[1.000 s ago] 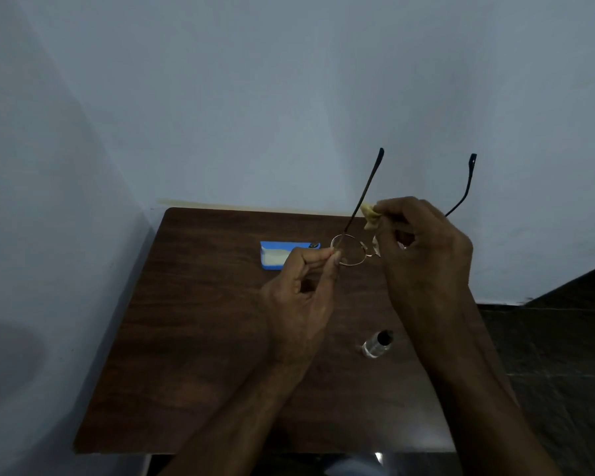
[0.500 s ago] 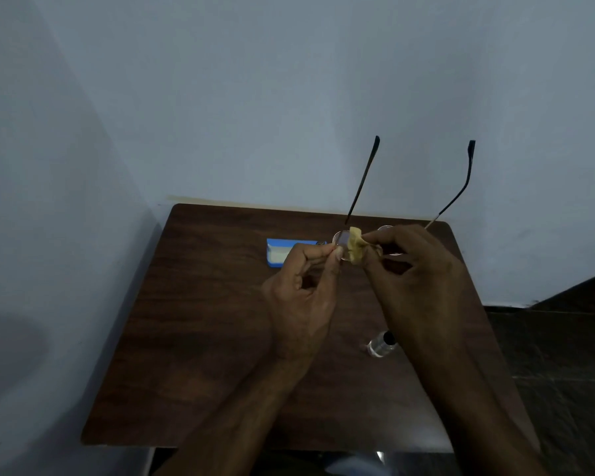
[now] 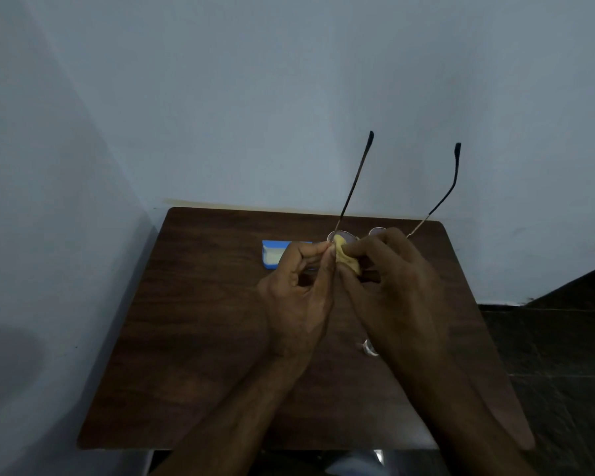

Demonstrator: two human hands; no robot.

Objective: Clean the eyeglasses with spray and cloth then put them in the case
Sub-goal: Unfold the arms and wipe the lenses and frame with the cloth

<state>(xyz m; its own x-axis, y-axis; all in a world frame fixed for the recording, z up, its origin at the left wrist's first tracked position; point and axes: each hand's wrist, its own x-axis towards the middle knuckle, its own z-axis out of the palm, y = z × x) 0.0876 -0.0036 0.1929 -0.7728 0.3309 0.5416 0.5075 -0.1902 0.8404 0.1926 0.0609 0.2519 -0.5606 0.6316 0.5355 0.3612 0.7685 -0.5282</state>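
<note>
Thin-framed eyeglasses are held above the table, their two dark-tipped arms pointing up and away from me. My left hand pinches the rim of the left lens. My right hand presses a small yellow cloth against that lens. A blue open case lies on the table behind my left hand, partly hidden by it. The small clear spray bottle lies on the table, mostly covered by my right wrist.
The dark wooden table stands in a corner, with pale walls to the left and behind. A dark floor lies to the right of the table.
My right hand has brought the yellow cloth down from the bridge onto the left lens. Both hands with the glasses have sunk slightly, and my right wrist now covers most of the spray bottle.
</note>
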